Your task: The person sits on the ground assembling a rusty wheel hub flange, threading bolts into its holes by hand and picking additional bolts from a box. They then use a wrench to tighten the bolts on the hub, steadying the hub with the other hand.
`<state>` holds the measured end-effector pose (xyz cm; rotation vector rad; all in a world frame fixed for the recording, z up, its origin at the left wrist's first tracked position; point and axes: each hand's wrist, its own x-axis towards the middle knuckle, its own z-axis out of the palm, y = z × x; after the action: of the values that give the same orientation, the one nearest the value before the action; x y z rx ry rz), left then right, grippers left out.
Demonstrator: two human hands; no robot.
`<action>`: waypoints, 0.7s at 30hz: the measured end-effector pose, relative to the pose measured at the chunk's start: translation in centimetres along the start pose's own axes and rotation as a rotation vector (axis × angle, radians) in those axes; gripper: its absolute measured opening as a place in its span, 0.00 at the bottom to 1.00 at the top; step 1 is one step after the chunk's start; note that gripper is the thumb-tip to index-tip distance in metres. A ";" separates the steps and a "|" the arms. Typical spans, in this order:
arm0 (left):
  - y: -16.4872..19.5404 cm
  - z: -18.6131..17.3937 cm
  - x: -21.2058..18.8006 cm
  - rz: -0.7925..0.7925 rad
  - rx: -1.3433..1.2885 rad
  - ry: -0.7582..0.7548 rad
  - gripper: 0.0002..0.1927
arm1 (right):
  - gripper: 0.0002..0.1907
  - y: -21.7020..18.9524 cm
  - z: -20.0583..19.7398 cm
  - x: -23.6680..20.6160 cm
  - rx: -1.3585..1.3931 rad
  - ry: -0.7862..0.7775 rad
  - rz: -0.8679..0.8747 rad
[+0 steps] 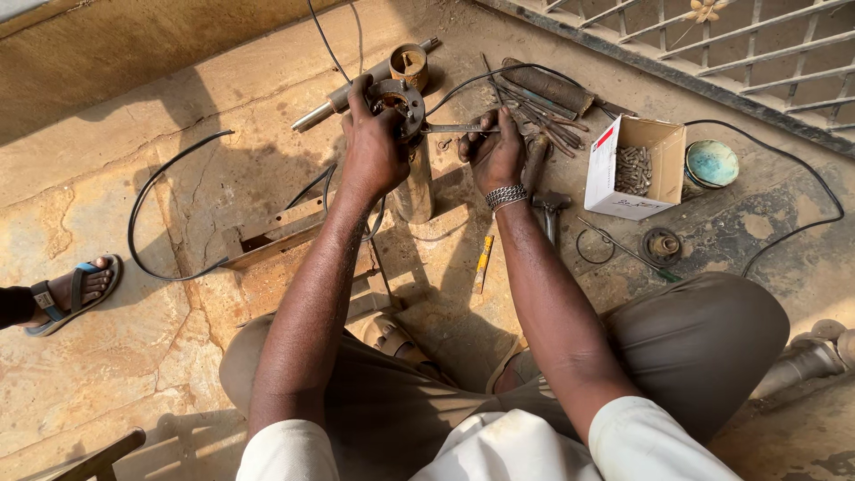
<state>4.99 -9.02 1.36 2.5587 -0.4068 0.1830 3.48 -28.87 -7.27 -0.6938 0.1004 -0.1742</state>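
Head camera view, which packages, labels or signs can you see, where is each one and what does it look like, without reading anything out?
Cardboard box: on the ground right of the right hand, open at the top, white outside with a red corner patch and dark print, brown inside, holding small grey metal pieces.
Round tin lid: just right of the box, teal, worn, no label that can be made out.
No signs or screens.

One open white cardboard box (634,167) with a red corner, on the ground at right.
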 end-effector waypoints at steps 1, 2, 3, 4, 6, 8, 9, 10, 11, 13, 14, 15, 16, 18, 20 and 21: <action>0.0 0.0 0.0 -0.007 0.001 -0.008 0.16 | 0.20 -0.1 0.1 0.2 0.006 -0.033 0.013; 0.0 0.1 -0.1 -0.016 0.001 -0.017 0.17 | 0.20 -0.2 0.2 0.5 0.011 -0.067 0.028; 0.0 0.0 0.0 -0.025 0.002 -0.024 0.17 | 0.20 -0.3 0.3 1.0 -0.020 -0.081 0.041; 0.0 0.0 0.0 -0.027 -0.003 -0.023 0.19 | 0.20 -0.4 0.4 1.5 -0.050 -0.098 0.054; 0.0 0.0 -0.1 -0.038 -0.012 -0.029 0.22 | 0.21 -0.7 0.7 3.0 -0.156 -0.141 0.084; 0.0 0.0 -0.1 -0.019 0.001 -0.022 0.23 | 0.21 -1.5 0.9 4.7 -0.312 -0.198 0.107; -0.1 0.0 -0.1 -0.011 0.006 -0.021 0.24 | 0.21 -2.0 1.0 5.5 -0.347 -0.222 0.101; -0.1 0.1 -0.2 0.003 0.008 -0.016 0.23 | 0.21 -2.4 0.9 6.1 -0.382 -0.244 0.095; -0.2 0.0 -0.2 0.018 0.011 -0.008 0.23 | 0.21 -2.8 0.7 6.4 -0.416 -0.268 0.087; -0.3 0.1 -0.3 0.040 0.017 -0.003 0.22 | 0.22 -2.9 0.6 5.7 -0.447 -0.287 0.099; -0.3 0.1 -0.3 0.043 0.023 -0.006 0.22 | 0.23 -2.5 0.6 4.7 -0.464 -0.298 0.106; -0.3 0.1 -0.3 0.045 0.030 -0.006 0.22 | 0.25 -1.7 0.8 3.2 -0.501 -0.303 0.009; -0.3 0.1 -0.3 0.030 0.015 -0.008 0.21 | 0.27 -0.7 0.9 1.5 -0.537 -0.305 -0.085; -0.3 0.1 -0.2 0.003 -0.014 -0.014 0.20 | 0.28 2.7 1.4 -2.2 -0.599 -0.309 -0.225; -0.3 0.0 -0.2 0.039 -0.003 0.001 0.27 | 0.27 6.3 1.9 -5.0 -1.241 -0.235 -0.986; -0.4 0.0 -0.3 0.053 0.004 0.005 0.30 | 0.27 7.6 1.9 -5.7 -1.205 -0.186 -0.966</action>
<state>4.81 -8.65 1.12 2.5520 -0.4735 0.2093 -0.86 -20.88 -10.51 -1.9271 -0.3584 -1.0222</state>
